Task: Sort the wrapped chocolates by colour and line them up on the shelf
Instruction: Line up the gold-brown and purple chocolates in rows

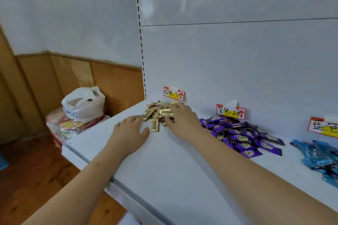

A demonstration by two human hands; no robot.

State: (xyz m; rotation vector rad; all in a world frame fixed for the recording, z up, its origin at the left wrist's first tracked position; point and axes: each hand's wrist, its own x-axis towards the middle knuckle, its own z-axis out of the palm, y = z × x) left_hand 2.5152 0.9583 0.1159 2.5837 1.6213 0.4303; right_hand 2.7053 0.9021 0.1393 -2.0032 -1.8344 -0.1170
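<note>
Head camera looks down along two bare forearms that reach over the front edge of a white shelf [164, 179]; the left hand [130, 133] lies flat on the shelf surface, its fingers straight and a little spread, its fingertips just beside the left edge of the gold chocolates [158, 113]; the right hand [182, 122] rests on the right side of the same pile, palm down, fingers relaxed and laid over the wrappers, and I cannot tell if any wrapper is pinched under it; the gold chocolates are heaped near the back left corner of the shelf, one piece standing a little apart toward the front; to the right of this pile, well apart from the hands, lies a heap of purple chocolates [241, 137]; further right, at the frame edge, lies a heap of blue chocolates [320, 159]; behind each heap a handwritten price tag is fixed on the white back panel: one behind the gold pile [173, 93], one behind the purple heap [230, 111], one partly cut off behind the blue heap [322, 127]; on the left, beyond the shelf end, a white plastic bag [84, 103] sits on top of a colourful bag, in front of a wooden wall panel [117, 86].
</note>
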